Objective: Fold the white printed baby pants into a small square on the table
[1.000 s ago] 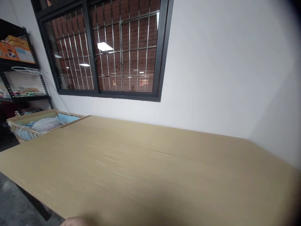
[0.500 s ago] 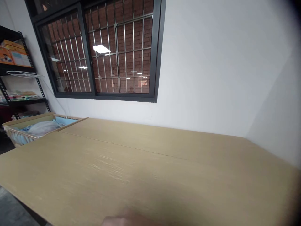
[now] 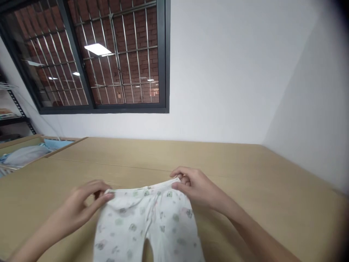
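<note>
A small pair of white pants (image 3: 171, 222) with a grey and green print hangs between my hands, its waistband uppermost. My left hand (image 3: 88, 200) pinches the left end of the waistband. At the right end, my right hand (image 3: 192, 185) grips the band between thumb and fingers. The legs run down past the bottom edge of the view, with a gap between them. Whether the lower part touches the table (image 3: 231, 160) cannot be seen.
On the far left, a wooden crib (image 3: 61, 147) with blue and white bedding adjoins the table. Behind the table rises a white wall (image 3: 215, 72) with a barred, dark-framed window (image 3: 163, 54). Part of a black shelf (image 3: 16, 120) shows at the left edge.
The pants have come into view, held up by both hands. Earlier only a blurred bit of a hand showed at the bottom. My view has turned slightly to the right.
</note>
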Motion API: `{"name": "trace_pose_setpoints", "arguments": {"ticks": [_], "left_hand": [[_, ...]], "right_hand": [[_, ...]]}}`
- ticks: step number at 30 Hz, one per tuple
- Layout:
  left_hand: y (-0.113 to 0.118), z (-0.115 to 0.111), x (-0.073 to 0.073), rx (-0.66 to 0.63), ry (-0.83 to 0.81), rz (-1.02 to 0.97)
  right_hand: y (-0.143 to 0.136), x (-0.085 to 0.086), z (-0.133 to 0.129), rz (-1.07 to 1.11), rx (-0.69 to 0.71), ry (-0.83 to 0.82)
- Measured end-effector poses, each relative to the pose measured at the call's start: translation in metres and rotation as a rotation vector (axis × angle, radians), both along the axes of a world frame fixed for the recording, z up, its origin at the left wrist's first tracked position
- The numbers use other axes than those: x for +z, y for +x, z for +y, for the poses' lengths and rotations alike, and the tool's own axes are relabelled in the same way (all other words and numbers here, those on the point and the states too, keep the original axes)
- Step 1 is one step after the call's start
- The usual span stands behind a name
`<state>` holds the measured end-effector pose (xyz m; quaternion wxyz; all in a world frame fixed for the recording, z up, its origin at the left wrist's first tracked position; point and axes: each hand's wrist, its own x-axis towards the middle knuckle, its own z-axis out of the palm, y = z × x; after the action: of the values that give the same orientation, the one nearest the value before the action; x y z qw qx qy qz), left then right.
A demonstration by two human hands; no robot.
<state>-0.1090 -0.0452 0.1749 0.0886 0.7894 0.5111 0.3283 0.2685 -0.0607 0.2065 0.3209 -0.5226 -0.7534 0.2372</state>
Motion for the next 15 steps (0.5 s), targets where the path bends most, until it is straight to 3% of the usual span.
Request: {"name": "trace_pose_setpoints", "arguments": {"ticks": [1,3,8,11,15], "left_hand": [[0.013,0.019,-0.008,-0.092,-0.076,0.025],[0.036,0.055,-0.035,-0.155,-0.157,0.024],[0.068,0.118,-0.107,-0.102,-0.109,0.016],[0.086,0.141,-0.129,-0.083,-0.049,0.007],[0.104,0.169,-0.143,-0.116,0.013,0.019]], "right_hand": [[0.007,-0.011,0.012,-0.016,-0.049,-0.028],[0.019,-0.037,0.036,-0.048,-0.093,-0.050],[0.036,-0.106,0.083,-0.170,-0.103,0.055],[0.041,-0.135,0.105,-0.256,-0.155,0.132],[0.045,-0.156,0.130,-0.335,-0.209,0.180]]}}
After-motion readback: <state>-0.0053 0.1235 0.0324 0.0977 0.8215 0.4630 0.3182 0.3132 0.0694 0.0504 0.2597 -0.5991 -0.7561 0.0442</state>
